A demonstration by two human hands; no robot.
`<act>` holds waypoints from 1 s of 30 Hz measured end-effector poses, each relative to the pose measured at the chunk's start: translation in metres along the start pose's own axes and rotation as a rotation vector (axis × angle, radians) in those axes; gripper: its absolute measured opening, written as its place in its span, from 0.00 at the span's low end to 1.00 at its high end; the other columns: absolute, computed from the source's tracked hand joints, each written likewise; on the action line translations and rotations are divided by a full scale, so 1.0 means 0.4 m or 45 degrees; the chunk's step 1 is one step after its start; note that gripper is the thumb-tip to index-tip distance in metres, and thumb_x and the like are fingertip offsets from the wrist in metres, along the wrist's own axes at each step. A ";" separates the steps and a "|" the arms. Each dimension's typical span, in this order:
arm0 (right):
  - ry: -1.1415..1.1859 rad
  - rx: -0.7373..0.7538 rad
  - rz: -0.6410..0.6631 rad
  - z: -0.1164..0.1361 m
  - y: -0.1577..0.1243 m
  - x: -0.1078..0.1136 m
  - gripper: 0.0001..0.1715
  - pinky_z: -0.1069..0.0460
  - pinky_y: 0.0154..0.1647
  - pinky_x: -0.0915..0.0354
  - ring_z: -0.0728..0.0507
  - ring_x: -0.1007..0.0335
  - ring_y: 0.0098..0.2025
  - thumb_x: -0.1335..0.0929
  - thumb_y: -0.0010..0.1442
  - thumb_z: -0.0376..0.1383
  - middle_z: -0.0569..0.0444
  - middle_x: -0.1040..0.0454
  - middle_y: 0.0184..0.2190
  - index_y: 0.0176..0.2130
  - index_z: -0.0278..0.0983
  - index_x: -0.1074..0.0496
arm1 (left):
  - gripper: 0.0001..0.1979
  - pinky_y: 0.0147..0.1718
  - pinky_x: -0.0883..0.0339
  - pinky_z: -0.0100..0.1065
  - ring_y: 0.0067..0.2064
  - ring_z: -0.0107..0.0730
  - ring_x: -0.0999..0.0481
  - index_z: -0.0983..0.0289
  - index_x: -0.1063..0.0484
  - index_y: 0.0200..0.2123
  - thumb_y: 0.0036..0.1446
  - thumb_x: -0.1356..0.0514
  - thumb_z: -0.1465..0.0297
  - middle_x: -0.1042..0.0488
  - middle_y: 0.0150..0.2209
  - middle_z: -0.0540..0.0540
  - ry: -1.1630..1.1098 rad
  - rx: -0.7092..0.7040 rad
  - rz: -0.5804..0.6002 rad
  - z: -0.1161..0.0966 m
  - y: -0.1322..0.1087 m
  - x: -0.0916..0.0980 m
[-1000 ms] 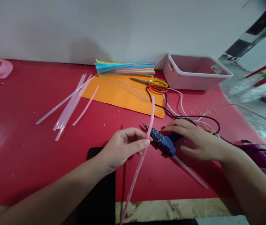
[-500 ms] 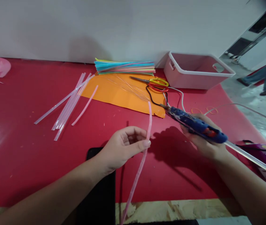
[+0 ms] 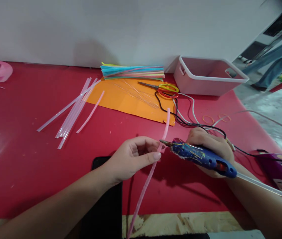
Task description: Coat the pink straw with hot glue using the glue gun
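Between thumb and fingers, my left hand (image 3: 136, 156) pinches a long pink pipe cleaner (image 3: 144, 191), whose upper end points away from me and whose lower end runs down past the table's front edge. My right hand (image 3: 213, 149) is wrapped round a blue hot glue gun (image 3: 200, 156) with a clear glue stick (image 3: 265, 186) sticking out of its back. The gun's nozzle is at the pipe cleaner, just above my left fingertips; whether it touches I cannot tell. A shorter pink pipe cleaner (image 3: 90, 112) lies on the red table, beside several translucent glue sticks (image 3: 72, 113).
Orange sheet (image 3: 131, 101) carries scissors (image 3: 166, 88) and thin clear strands. Behind it lies a bundle of coloured pipe cleaners (image 3: 132, 72). A pink bin (image 3: 208, 85) stands back right. Cables (image 3: 193, 124) and a purple power strip (image 3: 277, 172) are at right. A person's legs (image 3: 272, 66) show beyond.
My right hand has brought the glue gun left and nearer to me, its nozzle now at the pipe cleaner. The pipe cleaner's upper end has tipped right. My left hand has barely moved.
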State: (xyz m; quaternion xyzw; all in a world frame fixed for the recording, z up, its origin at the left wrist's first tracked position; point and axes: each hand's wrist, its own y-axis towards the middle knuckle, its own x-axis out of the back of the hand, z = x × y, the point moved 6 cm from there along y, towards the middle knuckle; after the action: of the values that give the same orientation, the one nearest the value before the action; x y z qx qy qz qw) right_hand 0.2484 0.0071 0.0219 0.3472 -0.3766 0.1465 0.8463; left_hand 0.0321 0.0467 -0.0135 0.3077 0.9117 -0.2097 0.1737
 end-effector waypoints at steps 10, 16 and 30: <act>-0.097 0.070 -0.011 0.005 0.007 0.010 0.14 0.43 0.38 0.34 0.42 0.31 0.29 0.31 0.58 0.32 0.51 0.25 0.30 0.46 0.39 0.30 | 0.08 0.39 0.31 0.27 0.32 0.21 0.27 0.64 0.19 0.33 0.49 0.26 0.75 0.24 0.29 0.47 -0.056 0.015 -0.002 0.002 0.001 -0.001; -0.063 0.055 -0.077 0.006 0.005 0.016 0.14 0.42 0.37 0.35 0.42 0.31 0.28 0.31 0.58 0.33 0.52 0.26 0.29 0.46 0.41 0.30 | 0.07 0.41 0.30 0.29 0.33 0.23 0.25 0.64 0.18 0.33 0.49 0.26 0.73 0.22 0.30 0.48 -0.059 0.025 -0.021 0.006 -0.002 0.002; -0.064 0.112 -0.081 0.012 0.012 0.017 0.14 0.42 0.36 0.36 0.42 0.32 0.26 0.35 0.68 0.47 0.51 0.27 0.27 0.44 0.40 0.28 | 0.07 0.38 0.30 0.25 0.31 0.20 0.25 0.64 0.18 0.31 0.47 0.25 0.76 0.22 0.28 0.46 -0.108 0.052 -0.021 0.007 0.001 0.000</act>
State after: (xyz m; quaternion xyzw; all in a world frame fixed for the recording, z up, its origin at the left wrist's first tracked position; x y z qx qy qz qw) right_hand 0.2478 0.0071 0.0316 0.3996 -0.3796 0.1272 0.8246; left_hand 0.0329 0.0454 -0.0159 0.2946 0.9015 -0.2424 0.2042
